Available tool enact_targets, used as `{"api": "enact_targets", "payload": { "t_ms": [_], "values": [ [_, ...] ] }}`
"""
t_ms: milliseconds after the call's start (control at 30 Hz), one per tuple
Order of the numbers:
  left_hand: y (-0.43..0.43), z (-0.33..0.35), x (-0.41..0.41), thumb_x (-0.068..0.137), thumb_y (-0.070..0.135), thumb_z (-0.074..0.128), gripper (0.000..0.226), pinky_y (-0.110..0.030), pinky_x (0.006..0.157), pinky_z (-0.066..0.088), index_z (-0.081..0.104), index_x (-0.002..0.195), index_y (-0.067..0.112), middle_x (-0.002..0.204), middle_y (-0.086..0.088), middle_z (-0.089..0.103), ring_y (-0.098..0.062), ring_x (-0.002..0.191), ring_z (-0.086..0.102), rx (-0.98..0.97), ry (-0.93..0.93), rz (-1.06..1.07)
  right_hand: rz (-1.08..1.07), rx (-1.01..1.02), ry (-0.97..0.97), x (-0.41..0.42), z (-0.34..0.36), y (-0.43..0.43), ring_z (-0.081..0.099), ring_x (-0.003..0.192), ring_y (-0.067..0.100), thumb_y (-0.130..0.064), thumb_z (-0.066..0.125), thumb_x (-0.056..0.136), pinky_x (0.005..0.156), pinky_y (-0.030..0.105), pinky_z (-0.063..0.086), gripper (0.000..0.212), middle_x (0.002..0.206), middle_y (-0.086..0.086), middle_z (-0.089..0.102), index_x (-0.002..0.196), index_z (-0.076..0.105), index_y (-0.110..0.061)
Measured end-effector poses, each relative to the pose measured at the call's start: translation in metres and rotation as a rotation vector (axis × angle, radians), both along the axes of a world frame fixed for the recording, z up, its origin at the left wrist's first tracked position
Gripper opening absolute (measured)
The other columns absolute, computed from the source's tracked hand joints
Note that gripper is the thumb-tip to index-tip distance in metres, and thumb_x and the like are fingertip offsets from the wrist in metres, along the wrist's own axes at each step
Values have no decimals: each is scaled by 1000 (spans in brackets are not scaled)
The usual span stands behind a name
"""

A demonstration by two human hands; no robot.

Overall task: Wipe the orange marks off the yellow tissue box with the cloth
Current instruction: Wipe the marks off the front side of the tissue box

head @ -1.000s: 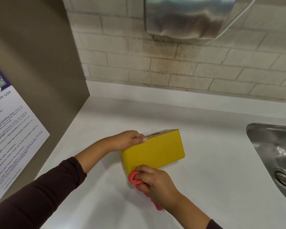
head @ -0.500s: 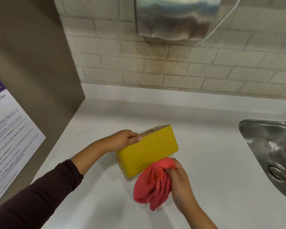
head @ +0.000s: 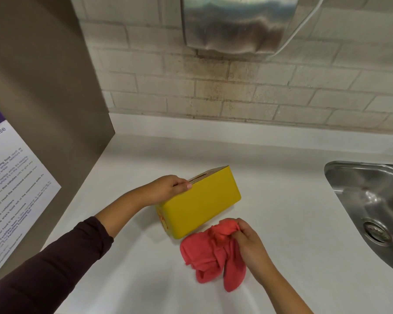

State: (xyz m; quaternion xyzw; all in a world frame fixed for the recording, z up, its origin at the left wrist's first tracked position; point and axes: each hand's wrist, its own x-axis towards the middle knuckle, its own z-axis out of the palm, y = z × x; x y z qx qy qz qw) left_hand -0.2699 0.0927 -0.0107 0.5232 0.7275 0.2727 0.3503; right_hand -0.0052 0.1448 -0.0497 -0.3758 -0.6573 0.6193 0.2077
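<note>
The yellow tissue box point(head: 202, 201) stands on the white counter point(head: 281, 200), its slotted cardboard top facing away and up. Orange marks point(head: 163, 219) show on its narrow left end face. My left hand point(head: 168, 188) grips the box's top left corner, thumb on the yellow side. My right hand point(head: 247, 241) pinches the red cloth point(head: 211, 254) by a bunched top end; the cloth hangs loose just in front of the box's near right corner, its lower folds on the counter.
A steel sink point(head: 370, 211) is set into the counter at right. A brown cabinet side point(head: 43, 109) with a printed notice point(head: 11, 186) walls off the left. A brick wall with a metal dispenser point(head: 236, 23) is behind.
My right hand took the cloth off the box's lower left corner, moved right and let it unfold. The cloth now hangs lower and touches the counter. The left hand and box kept still.
</note>
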Motion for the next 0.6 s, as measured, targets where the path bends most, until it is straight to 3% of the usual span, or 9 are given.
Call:
{"api": "enact_targets", "payload": {
  "t_ms": [67, 133, 267, 333, 400, 500, 600],
  "values": [
    [0, 0, 0, 95, 38, 44, 35, 5, 65, 37, 65, 114, 18, 94, 11, 61, 6, 81, 53, -3, -2, 2, 9, 261, -72, 2, -6, 4, 59, 96, 9, 17, 45, 84, 79, 8, 40, 40, 103, -5, 64, 89, 69, -15],
    [0, 0, 1, 95, 38, 44, 35, 5, 65, 37, 64, 115, 18, 95, 11, 60, 5, 82, 53, -5, -2, 6, 40, 542, -186, 2, -13, 3, 50, 101, 20, 16, 53, 78, 84, 18, 35, 35, 111, -1, 58, 87, 73, -10],
    [-1, 1, 2, 96, 38, 43, 38, -5, 69, 40, 64, 115, 13, 100, 0, 60, -11, 87, 53, -12, 23, -11, 303, 928, -352, -1, -25, -14, 50, 100, 26, -17, 59, 69, 82, 35, 41, 20, 115, 0, 58, 84, 71, -23],
    [-1, 3, 3, 96, 39, 42, 41, -22, 73, 39, 63, 114, 8, 97, -6, 56, -16, 90, 50, -22, 28, -21, 443, 1005, -401, -3, -35, -23, 49, 110, 24, -41, 59, 69, 90, 37, 41, 30, 121, -4, 55, 96, 66, -32],
    [-2, 4, 5, 96, 38, 42, 42, -23, 71, 37, 62, 114, 7, 96, -9, 55, -17, 90, 49, -22, 30, -20, 506, 1022, -431, -2, -47, -27, 45, 124, 24, -56, 59, 68, 101, 39, 32, 47, 130, -4, 52, 110, 60, -33],
    [-2, 6, 5, 96, 37, 42, 39, -21, 72, 39, 62, 117, 11, 108, -19, 62, -19, 93, 52, -21, 32, -3, 507, 1005, -443, -4, -53, -27, 45, 129, 29, -49, 67, 72, 101, 42, 37, 52, 135, 4, 53, 118, 59, -26],
    [-1, 7, 4, 97, 37, 41, 38, -10, 75, 36, 60, 122, 15, 114, -11, 61, -14, 98, 52, -25, 48, 3, 510, 1063, -424, -8, -55, -24, 61, 108, 32, -30, 78, 68, 86, 38, 53, 41, 118, 9, 64, 105, 67, -17]
  ]
}}
